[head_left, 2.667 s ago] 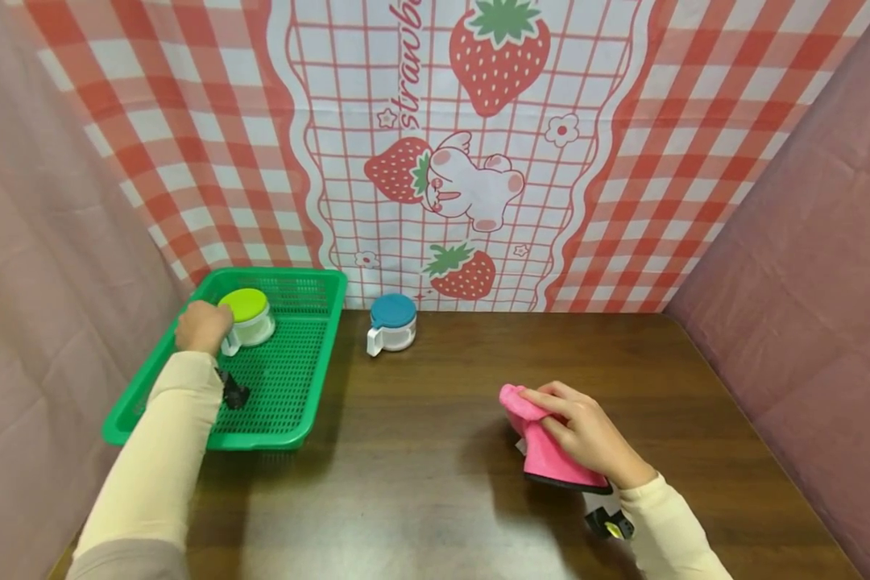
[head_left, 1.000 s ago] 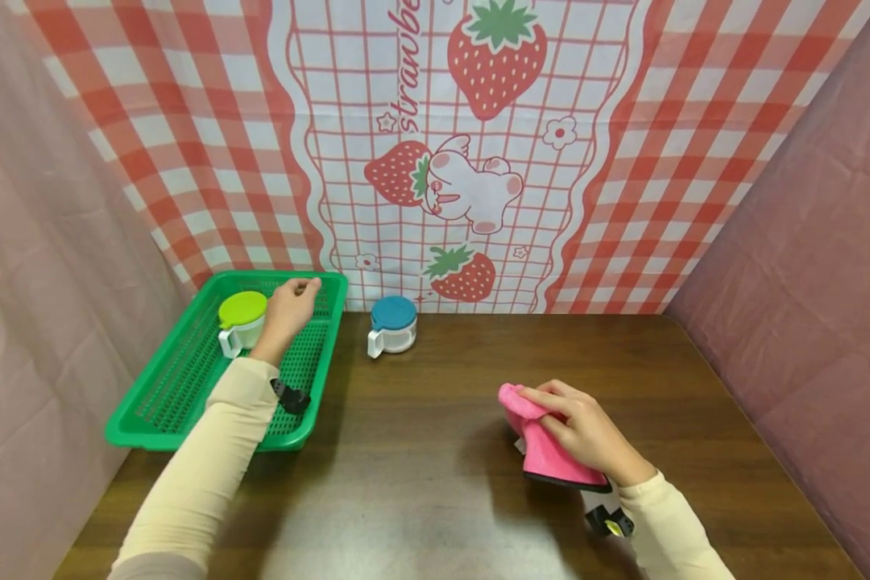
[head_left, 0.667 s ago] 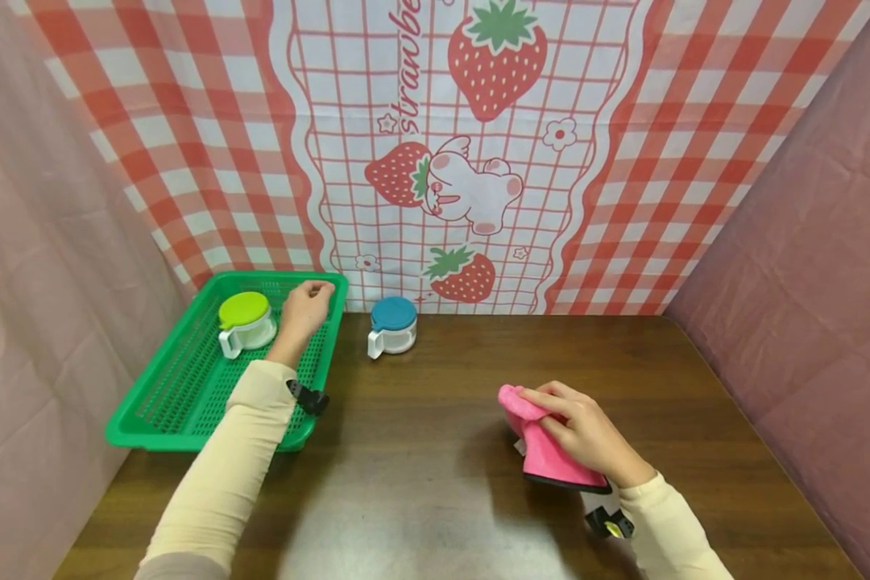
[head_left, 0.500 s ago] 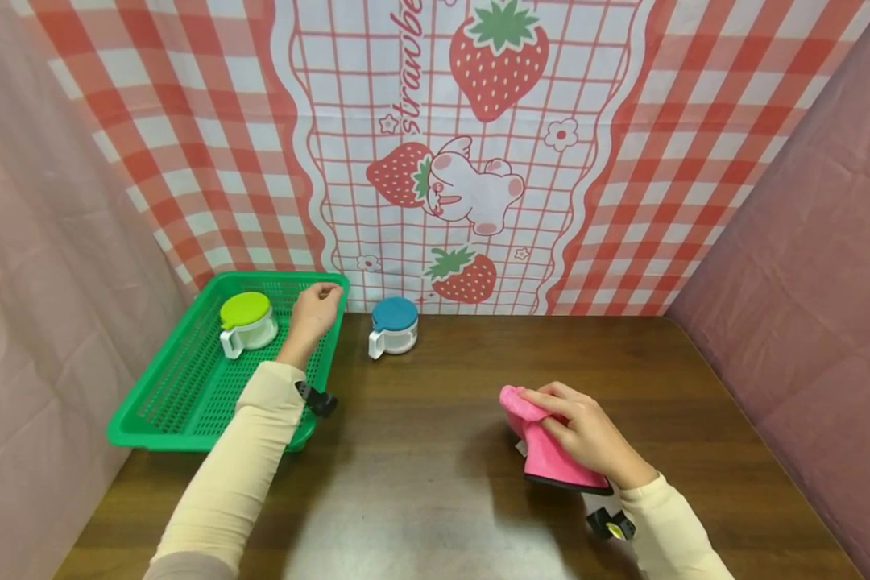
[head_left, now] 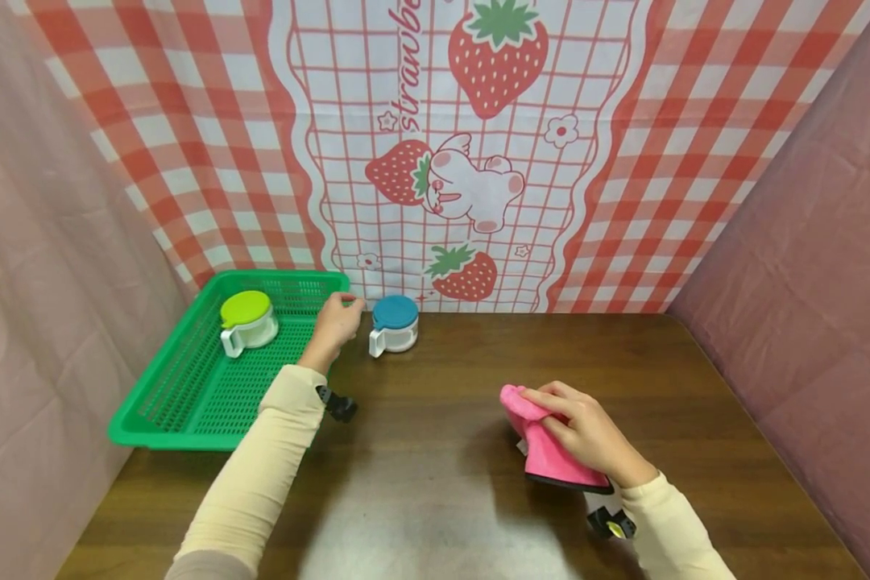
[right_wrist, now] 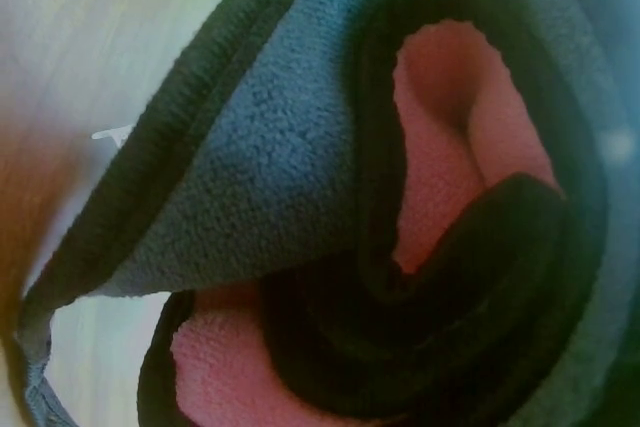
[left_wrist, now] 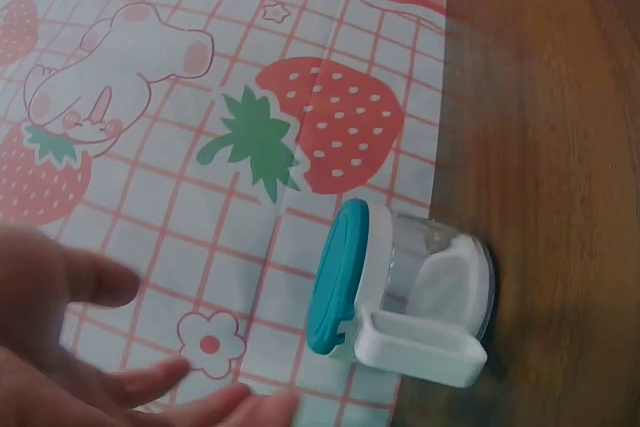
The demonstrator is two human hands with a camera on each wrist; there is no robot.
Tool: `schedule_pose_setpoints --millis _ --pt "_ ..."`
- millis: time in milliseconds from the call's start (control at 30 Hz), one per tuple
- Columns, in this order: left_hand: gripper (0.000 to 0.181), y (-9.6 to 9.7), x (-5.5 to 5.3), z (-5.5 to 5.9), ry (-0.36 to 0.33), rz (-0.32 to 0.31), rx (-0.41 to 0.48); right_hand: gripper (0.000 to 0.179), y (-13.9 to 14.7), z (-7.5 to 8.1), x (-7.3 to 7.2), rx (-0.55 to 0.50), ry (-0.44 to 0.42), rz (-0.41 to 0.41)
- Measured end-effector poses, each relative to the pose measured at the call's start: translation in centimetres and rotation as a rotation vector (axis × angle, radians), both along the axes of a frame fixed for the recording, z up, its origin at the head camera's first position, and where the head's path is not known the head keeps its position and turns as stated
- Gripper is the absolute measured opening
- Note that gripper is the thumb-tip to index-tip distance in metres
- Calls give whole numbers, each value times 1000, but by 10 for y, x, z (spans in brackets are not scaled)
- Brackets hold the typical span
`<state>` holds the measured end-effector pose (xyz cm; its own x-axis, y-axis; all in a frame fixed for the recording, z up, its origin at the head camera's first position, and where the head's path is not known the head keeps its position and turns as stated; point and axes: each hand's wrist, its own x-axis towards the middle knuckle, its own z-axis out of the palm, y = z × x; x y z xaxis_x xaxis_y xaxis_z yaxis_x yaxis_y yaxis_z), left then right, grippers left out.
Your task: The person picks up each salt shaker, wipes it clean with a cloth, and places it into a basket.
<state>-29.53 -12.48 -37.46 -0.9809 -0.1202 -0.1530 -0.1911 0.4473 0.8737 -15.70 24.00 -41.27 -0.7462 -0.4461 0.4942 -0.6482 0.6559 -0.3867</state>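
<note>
My left hand (head_left: 336,322) hovers over the right rim of the green basket (head_left: 126,423), its fingers loosely bent and apart with nothing between them. Just to its right a clear seasoning jar with a blue lid and white handle (head_left: 395,324) stands upright on the table; the left wrist view shows that blue-lidded jar (left_wrist: 400,297) apart from the fingertips. Inside the basket sits a similar jar with a lime-green lid (head_left: 249,321). On the right, my right hand (head_left: 587,431) grips a bunched pink cloth (head_left: 554,459). Its grey side and dark edging fill the right wrist view.
The brown wooden table (head_left: 420,451) meets a strawberry-print backdrop (head_left: 471,193) directly behind the jars. Pink fabric walls (head_left: 790,306) close off both sides.
My left hand has left the lime-lidded jar, which stays in the basket, and has moved right toward the blue-lidded jar. The right hand and cloth have stayed in place.
</note>
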Motion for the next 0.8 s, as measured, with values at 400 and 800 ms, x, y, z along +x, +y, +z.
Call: schedule_pose_setpoints --millis 400,800 --pt "55 24 8 -10 -90 -80 -54 46 1 -2 0 7 1 -7" --pt "48 54 16 -51 45 211 7 49 5 -5 1 -3 -7 -4"
